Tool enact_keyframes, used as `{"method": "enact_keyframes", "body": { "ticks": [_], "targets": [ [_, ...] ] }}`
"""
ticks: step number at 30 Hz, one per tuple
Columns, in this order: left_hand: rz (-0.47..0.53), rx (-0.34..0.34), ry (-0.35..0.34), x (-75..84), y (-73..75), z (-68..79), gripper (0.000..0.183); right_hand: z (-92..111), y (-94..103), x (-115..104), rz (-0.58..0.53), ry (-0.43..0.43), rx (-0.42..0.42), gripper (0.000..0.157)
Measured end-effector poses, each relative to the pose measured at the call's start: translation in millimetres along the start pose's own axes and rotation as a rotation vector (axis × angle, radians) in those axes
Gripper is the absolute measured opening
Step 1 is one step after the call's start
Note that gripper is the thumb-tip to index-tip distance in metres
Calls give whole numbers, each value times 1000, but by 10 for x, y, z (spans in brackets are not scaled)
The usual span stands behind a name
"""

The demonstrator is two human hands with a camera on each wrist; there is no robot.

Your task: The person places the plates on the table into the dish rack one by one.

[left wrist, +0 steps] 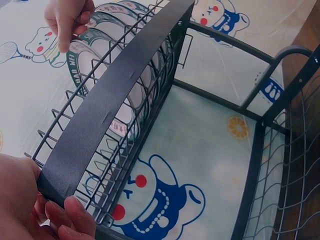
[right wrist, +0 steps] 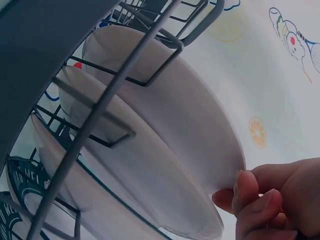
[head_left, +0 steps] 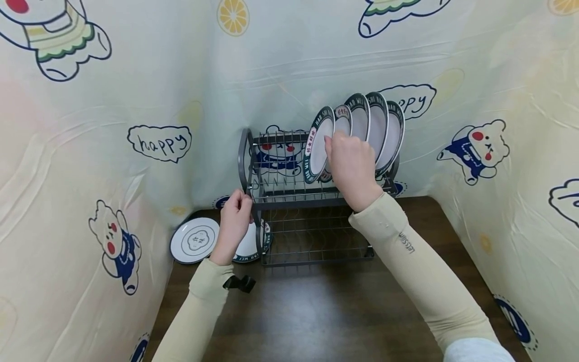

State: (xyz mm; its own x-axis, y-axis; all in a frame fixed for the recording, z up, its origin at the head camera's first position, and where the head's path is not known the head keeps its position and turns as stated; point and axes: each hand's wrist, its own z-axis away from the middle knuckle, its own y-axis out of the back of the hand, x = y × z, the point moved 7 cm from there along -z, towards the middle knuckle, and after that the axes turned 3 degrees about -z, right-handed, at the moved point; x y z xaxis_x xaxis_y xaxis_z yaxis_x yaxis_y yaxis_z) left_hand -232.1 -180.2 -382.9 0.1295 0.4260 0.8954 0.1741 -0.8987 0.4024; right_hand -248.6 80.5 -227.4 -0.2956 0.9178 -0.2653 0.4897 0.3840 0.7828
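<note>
A dark metal two-tier dish rack (head_left: pixel 298 205) stands against the back cloth. Several white plates with green patterned rims lean upright in the right half of its upper tier. My right hand (head_left: pixel 355 168) pinches the rim of the leftmost plate (head_left: pixel 320 148); in the right wrist view its thumb and fingers (right wrist: pixel 247 192) meet at that plate's edge (right wrist: pixel 200 115). At the rack's left front corner, my left hand (head_left: pixel 235 216) grips the frame. The left wrist view shows its fingers (left wrist: pixel 75 215) curled around the end of the dark flat bar (left wrist: pixel 105 115).
Flat on the brown table (head_left: pixel 307 311), left of the rack, lies a white plate (head_left: pixel 192 241) with a dark rim. Another plate (head_left: pixel 248 245) lies partly behind the left hand and the rack's leg. Patterned cloth (head_left: pixel 280 55) surrounds the table on the back and both sides.
</note>
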Motion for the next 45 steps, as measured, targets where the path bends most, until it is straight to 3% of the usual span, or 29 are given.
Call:
{"method": "enact_keyframes", "body": {
  "ticks": [11,30,45],
  "targets": [
    [8,-8,9,3,-2,9,24,35,29,9,-30,30,47,38],
    [6,-4,1,15,11,24,22,367,202,41,-98,229,298,29],
    [4,-3,12,10,10,30,22,659,260,308,-106,243,295,28]
  ]
}}
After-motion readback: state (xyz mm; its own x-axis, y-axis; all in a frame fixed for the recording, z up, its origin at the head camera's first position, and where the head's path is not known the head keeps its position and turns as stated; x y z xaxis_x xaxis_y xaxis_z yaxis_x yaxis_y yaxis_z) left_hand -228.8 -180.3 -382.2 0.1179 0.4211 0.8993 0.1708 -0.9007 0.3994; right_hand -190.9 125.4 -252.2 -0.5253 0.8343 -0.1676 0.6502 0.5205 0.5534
